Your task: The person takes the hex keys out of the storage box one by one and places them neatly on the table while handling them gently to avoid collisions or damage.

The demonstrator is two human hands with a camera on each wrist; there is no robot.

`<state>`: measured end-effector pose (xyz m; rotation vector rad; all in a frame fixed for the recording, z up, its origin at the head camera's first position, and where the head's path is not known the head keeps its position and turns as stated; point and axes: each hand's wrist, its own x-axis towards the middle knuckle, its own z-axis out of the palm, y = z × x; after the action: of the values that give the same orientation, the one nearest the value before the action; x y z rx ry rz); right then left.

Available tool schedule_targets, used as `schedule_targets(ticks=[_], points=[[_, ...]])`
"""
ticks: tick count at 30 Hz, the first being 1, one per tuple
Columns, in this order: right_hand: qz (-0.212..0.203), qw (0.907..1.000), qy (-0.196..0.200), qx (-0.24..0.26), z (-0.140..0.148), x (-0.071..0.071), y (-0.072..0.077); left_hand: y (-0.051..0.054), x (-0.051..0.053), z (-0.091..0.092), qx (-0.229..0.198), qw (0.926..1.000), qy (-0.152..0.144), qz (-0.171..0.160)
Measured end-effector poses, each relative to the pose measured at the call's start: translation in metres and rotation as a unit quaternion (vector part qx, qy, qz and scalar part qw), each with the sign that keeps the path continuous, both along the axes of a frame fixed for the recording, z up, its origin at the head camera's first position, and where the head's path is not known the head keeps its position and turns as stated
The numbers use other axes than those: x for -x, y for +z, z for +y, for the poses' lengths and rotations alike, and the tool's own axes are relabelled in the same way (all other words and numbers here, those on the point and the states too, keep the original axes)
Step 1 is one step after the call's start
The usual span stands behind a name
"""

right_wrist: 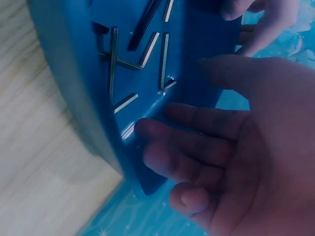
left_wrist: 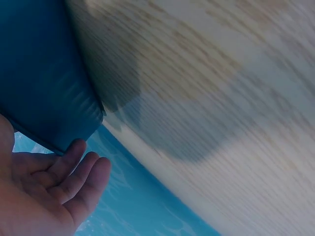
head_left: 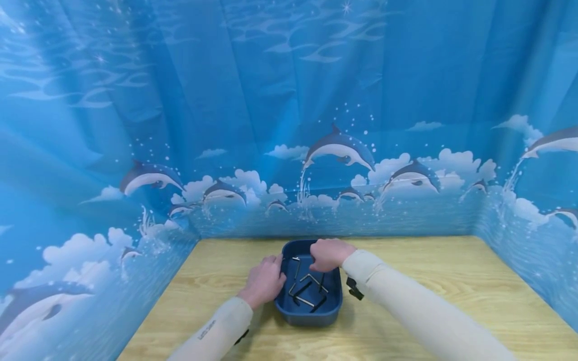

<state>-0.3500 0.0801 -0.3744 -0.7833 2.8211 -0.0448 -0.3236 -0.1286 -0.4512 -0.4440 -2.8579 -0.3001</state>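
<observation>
A dark blue plastic bin (head_left: 309,319) stands on the table with several L-shaped hex keys lying loose inside. Some are silver, like one hex key (right_wrist: 113,69) in the right wrist view; others are black, like another hex key (head_left: 303,288) near the bin's middle. My left hand (head_left: 264,282) pinches the bin's left rim, thumb over the inside and fingers along the outer wall. Over the far right part of the bin hangs my right hand (head_left: 330,253), its fingers loosely bent and reaching inside. Nothing shows between those fingers, which partly hide the bin's far end.
The light wood-grain table (head_left: 415,281) extends on both sides of the bin. A blue curtain (head_left: 271,125) printed with dolphins and clouds encloses its back and sides. Dark straps show at both wrists.
</observation>
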Motion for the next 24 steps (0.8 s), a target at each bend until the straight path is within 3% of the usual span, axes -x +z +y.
schedule_targets(ticks=[6, 13, 20, 24], points=[[-0.008, 0.9995, -0.024, -0.017, -0.014, 0.011, -0.006, -0.001, 0.002, -0.001, 0.007, 0.9999, -0.002, 0.008], [-0.053, 0.9963, -0.067, -0.010, -0.021, 0.021, -0.013, -0.001, 0.001, -0.001, 0.010, 0.9999, 0.001, 0.010], [-0.037, 0.9943, -0.090, -0.045, -0.024, 0.025, -0.021, -0.003, 0.001, 0.000, 0.016, 0.9999, 0.004, 0.003], [-0.038, 0.9930, -0.092, -0.064, -0.026, 0.038, -0.032, -0.002, 0.001, 0.000, 0.020, 0.9998, 0.008, 0.002]])
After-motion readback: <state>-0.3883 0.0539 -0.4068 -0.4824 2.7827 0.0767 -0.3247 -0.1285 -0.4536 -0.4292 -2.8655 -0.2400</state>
